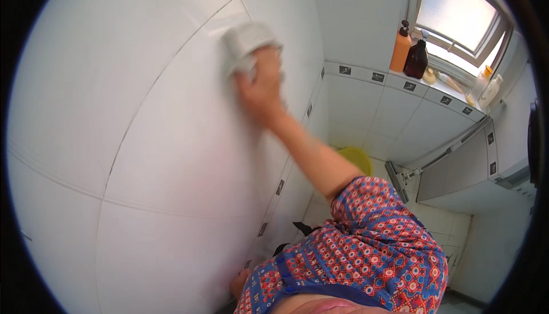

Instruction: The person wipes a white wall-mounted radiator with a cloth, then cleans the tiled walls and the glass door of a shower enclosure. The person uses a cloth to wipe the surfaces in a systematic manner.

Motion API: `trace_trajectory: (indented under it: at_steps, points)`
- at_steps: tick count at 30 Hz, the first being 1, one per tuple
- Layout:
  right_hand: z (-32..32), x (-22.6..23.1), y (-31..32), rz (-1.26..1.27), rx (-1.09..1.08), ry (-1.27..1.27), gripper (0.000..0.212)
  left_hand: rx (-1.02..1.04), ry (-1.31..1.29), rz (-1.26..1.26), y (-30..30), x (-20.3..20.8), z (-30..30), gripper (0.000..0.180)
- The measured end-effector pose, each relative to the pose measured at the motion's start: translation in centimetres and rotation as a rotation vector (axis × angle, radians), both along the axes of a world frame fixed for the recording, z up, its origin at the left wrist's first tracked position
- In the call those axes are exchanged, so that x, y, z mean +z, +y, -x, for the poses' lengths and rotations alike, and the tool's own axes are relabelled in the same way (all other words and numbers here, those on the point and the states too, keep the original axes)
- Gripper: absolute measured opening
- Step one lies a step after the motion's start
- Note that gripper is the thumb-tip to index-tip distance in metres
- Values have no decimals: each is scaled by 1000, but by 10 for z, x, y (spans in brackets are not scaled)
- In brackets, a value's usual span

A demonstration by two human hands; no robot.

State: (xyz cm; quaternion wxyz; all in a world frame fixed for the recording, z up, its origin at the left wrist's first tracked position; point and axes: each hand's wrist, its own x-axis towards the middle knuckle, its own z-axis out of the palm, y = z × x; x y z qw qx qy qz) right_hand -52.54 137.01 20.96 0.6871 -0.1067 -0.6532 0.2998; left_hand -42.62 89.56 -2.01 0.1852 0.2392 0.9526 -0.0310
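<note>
My right hand [263, 88] is raised against the white tiled wall [177, 142], its arm stretched up and forward. It grips a pale grey-white cloth [247, 40], bunched up and pressed to the tile. Both the hand and the cloth are smeared by motion. Low down beside my patterned top, only a small part of my left hand [239, 282] shows, close to the wall. The fingers of that hand are hidden.
On the window ledge stand an orange pump bottle [400, 50], a dark brown pump bottle [416, 58] and several smaller toiletries. Below, a yellow-green basin [357, 158] sits on the floor near a grey-headed floor mop or squeegee [398, 180]. The window [457, 11] is at the upper right.
</note>
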Motion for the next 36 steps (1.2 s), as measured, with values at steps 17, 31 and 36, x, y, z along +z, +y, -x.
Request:
trace_trajectory:
  at_steps: [17, 31, 36]
  points:
    - [15, 137, 100, -499, 100, 112, 46, -158, 38, -151, 188, 12, 50, 22]
    - [-42, 35, 295, 497, 90, 92, 35, -274, -27, -339, 319, -22, 55, 24]
    - [-130, 294, 369, -437, -754, -191, 44, -250, -42, -341, 326, -29, 61, 25]
